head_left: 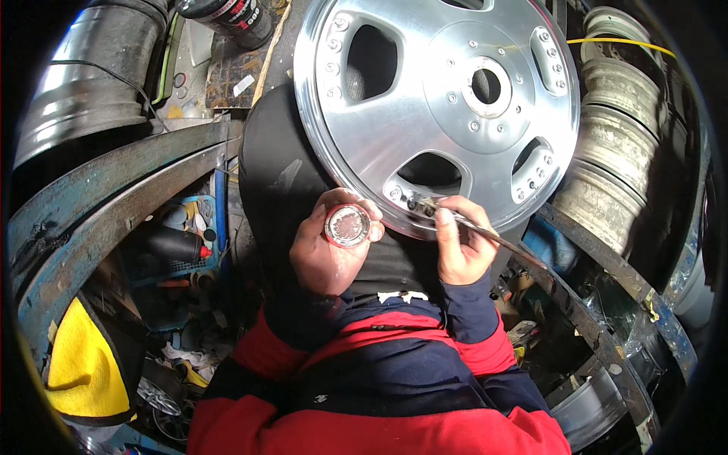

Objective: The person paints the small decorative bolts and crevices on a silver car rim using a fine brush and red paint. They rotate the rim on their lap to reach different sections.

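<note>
A polished silver wheel rim [425,83] with small bolts around its openings rests on my lap. Below its lower left edge, my left hand [327,246] holds a small round red-rimmed cap [349,226], its whitish, stained inside facing up. My right hand [464,241] pinches a slim paintbrush [485,231] whose handle slants down to the right. The brush's tip is near the bolts at the rim's lower edge; whether it touches the metal I cannot tell.
Worn blue metal bars [129,182] flank me. Stacked dull wheel barrels [618,136] stand at the right, a shiny barrel [95,68] at the upper left. A dark can [235,19], a blue basket [201,227] of bottles and a yellow cloth [87,364] lie leftward.
</note>
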A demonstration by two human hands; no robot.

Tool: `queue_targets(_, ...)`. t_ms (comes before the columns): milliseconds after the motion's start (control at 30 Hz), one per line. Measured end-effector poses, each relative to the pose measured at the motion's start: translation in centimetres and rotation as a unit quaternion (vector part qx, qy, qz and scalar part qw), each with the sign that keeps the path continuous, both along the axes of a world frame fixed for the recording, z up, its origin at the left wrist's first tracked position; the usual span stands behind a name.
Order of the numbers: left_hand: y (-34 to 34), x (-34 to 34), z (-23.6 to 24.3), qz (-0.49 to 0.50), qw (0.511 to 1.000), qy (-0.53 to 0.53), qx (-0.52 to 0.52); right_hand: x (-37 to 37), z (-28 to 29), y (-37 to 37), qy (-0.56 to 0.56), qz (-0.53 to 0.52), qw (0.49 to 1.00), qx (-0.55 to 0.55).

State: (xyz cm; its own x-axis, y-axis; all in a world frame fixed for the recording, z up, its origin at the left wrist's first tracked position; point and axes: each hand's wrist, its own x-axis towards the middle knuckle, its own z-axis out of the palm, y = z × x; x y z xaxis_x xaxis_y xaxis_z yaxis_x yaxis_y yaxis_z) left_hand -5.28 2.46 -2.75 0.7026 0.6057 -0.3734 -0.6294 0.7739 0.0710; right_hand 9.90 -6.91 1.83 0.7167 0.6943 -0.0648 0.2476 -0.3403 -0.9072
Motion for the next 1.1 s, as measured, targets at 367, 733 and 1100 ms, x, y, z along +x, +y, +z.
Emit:
queue_targets(367, -1.1, 0.3, 0.4, -0.065, 0.972, 0.094, 0.207, -0.9, 2.3, -2.3, 0.214, -0.022, 0.966, 0.143)
queue_targets(733, -1.1, 0.2, 0.6, -0.094, 0.942, 0.125, 0.296, -0.7, 3.1, -1.6, -0.039, 0.106, 0.991, 0.072)
queue_targets(1100, -1.1, 0.3, 0.5, -0.095, 0.936, 0.130, 0.313, -0.8, 3.2, -1.0, -0.069, 0.133, 0.986, 0.073)
